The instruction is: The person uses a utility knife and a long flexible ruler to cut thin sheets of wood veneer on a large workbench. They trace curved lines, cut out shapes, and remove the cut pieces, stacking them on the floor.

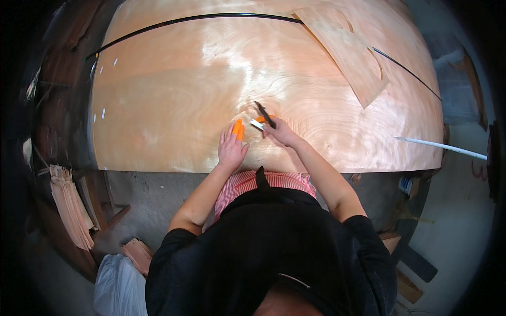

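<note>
A large sheet of pale wood veneer (174, 105) with swirling grain lies in front of me. My left hand (232, 150) rests flat on it near the front edge, fingers stretched out, with orange covers on two fingertips. Just to its right, my right hand (283, 132) is closed around a slim dark knife-like tool (265, 114) that points up and away to the left. A small white piece (256, 124) shows at the same fingers; I cannot tell what it is. Some orange also shows there, partly hidden by the tool.
A long black strip (211, 17) curves across the far part of the sheet. A loose veneer piece (342, 52) lies over it at the far right. A white rod (443, 146) juts over the right edge. Bundled veneer strips (71, 205) and a pale plastic bag (120, 284) are at lower left.
</note>
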{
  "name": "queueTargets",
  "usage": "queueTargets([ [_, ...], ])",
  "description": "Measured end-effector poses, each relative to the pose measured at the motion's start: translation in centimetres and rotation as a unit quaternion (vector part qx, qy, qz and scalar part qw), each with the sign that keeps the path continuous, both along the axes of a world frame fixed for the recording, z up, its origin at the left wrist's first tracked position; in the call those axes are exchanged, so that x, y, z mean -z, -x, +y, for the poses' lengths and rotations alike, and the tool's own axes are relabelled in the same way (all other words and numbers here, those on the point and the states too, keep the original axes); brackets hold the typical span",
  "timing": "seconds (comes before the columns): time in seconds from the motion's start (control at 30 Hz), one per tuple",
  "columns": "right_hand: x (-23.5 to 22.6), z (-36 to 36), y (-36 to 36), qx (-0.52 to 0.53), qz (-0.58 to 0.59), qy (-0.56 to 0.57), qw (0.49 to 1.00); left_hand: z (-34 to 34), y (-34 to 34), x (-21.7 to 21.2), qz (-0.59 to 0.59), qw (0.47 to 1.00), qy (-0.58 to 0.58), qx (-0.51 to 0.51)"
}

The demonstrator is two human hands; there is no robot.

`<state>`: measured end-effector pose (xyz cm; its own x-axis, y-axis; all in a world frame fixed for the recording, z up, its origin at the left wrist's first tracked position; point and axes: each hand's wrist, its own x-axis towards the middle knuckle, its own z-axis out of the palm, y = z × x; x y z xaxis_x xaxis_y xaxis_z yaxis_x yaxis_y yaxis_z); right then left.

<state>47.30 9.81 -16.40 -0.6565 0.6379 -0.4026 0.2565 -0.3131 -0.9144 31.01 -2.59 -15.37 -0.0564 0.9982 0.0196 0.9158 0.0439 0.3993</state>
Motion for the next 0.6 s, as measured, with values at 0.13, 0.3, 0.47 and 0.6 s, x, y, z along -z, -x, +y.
queueTargets([
  [0.13,0.4,-0.2,5.6,-0.064,-0.067,-0.077,0.993,-0.8,0.9,0.7,0.019,0.999,-0.017,-0.027],
  [0.3,2.2,-0.4,8.0,-0.066,-0.158,-0.148,0.974,-1.8,2.0,1.0,0.005,0.997,-0.037,-0.07],
  [0.47,2.5,-0.5,8.4,-0.073,-0.172,-0.153,0.97,-0.6,2.2,0.6,-0.012,0.995,-0.075,-0.068],
  [0.6,1.8,-0.5,8.6,-0.115,-0.215,-0.24,0.94,-0.2,1.9,0.9,0.032,0.998,-0.011,-0.045],
])
